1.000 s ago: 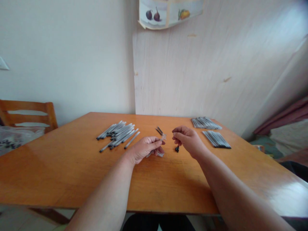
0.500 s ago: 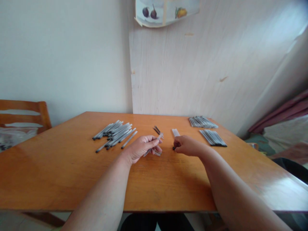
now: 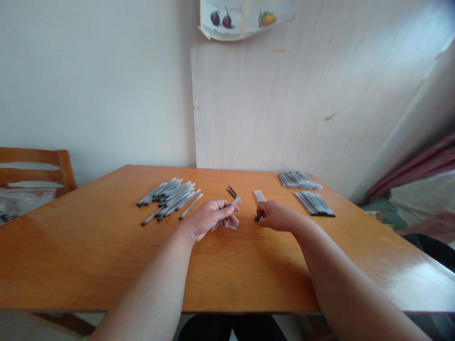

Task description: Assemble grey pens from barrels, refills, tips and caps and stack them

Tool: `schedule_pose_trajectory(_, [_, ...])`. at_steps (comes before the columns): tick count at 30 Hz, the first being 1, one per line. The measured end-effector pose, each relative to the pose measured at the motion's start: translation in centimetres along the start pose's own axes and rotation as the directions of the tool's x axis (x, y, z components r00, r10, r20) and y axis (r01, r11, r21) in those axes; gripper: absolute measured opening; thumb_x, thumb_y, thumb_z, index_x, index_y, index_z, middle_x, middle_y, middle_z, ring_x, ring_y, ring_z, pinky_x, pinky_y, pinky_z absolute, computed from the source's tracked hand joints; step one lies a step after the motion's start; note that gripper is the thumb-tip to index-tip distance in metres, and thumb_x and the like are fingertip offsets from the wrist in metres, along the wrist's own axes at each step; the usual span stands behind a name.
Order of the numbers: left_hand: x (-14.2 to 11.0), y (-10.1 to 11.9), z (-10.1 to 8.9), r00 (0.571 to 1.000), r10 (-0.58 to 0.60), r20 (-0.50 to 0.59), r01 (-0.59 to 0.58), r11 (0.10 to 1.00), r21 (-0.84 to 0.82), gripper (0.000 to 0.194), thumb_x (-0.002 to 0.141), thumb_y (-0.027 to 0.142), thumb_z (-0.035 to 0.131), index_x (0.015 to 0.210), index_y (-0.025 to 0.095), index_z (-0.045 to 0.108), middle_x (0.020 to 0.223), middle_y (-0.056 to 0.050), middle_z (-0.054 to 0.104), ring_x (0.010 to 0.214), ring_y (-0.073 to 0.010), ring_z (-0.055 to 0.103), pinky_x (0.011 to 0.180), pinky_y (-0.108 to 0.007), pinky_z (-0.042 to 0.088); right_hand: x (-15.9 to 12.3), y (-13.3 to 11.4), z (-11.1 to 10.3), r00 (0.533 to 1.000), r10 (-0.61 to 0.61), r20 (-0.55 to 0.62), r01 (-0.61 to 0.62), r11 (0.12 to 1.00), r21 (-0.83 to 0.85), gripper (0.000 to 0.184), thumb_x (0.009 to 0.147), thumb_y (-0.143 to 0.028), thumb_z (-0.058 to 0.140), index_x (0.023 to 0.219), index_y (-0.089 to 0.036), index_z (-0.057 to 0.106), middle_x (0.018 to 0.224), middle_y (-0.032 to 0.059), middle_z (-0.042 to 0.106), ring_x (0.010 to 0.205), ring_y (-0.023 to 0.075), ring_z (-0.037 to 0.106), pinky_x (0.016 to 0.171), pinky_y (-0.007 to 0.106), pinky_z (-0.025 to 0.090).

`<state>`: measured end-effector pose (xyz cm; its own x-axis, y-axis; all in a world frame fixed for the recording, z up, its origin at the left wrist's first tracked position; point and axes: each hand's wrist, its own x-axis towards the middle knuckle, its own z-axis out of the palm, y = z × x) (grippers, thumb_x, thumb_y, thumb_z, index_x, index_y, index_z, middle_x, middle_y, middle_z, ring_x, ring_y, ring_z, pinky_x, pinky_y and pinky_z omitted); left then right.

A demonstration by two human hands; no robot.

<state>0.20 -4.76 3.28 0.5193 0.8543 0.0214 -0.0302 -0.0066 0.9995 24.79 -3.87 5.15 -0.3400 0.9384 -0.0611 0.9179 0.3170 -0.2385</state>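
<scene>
A: What has moved since a second ago?
B: The right hand point(image 3: 275, 215): it was held up above the table point(image 3: 220, 277), and now it has come down over some small black pieces point(image 3: 256, 219).
A: Has it picked one up?
B: I can't tell; its curled fingers hide that. Some clear sticks point(image 3: 259, 194) lie just beyond it.
A: And the left?
B: The left hand point(image 3: 213, 217) pinches a clear tube point(image 3: 236, 201), well apart from the pens point(image 3: 172, 195) heaped on its left. Two thin dark rods point(image 3: 232, 191) lie just beyond its fingertips.
A: Any writing?
B: Dark marks show at the plastic bag point(image 3: 30, 196) by the chair point(image 3: 33, 175), too blurred to read. The picture point(image 3: 231, 31) on the wall shows painted fruit.
</scene>
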Motion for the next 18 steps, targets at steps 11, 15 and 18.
schedule_pose_trajectory(11, [0.0,0.1,0.0,1.0,0.004,0.007,-0.004,1.0,0.006,0.039,0.084,0.044,0.066,0.104,0.011,0.066,0.082,-0.012,0.073,0.063,-0.0122,0.059,0.061,-0.025,0.038,-0.1,-0.3,0.1,0.999,-0.03,-0.039,0.034,0.995,0.095,0.007,0.069,-0.012,0.062,0.074,-0.017,0.062,0.079,0.0064,0.069,0.072,0.0164,0.059,0.06,0.024,0.038])
schedule_pose_trajectory(15, [-0.2,0.4,0.2,1.0,0.004,-0.004,-0.004,1.0,0.027,0.038,0.084,0.043,0.066,0.102,0.01,0.066,0.081,-0.011,0.073,0.06,-0.0106,0.056,0.058,-0.024,0.036,0.1,-1.0,0.6,0.996,0.003,-0.092,0.033,0.923,0.384,0.008,0.071,-0.014,0.06,0.072,-0.018,0.053,0.066,0.0031,0.065,0.062,0.0146,0.062,0.053,0.022,0.04])
schedule_pose_trajectory(18, [-0.2,0.4,0.1,1.0,0.004,0.001,-0.004,0.999,0.048,0.037,0.085,0.043,0.064,0.104,0.011,0.067,0.083,-0.01,0.073,0.06,-0.0104,0.056,0.058,-0.024,0.035,0.4,-1.6,1.0,0.994,0.018,-0.111,0.057,0.768,0.637,0.009,0.075,-0.017,0.058,0.077,-0.02,0.049,0.067,0.003,0.066,0.062,0.0154,0.066,0.053,0.023,0.047])
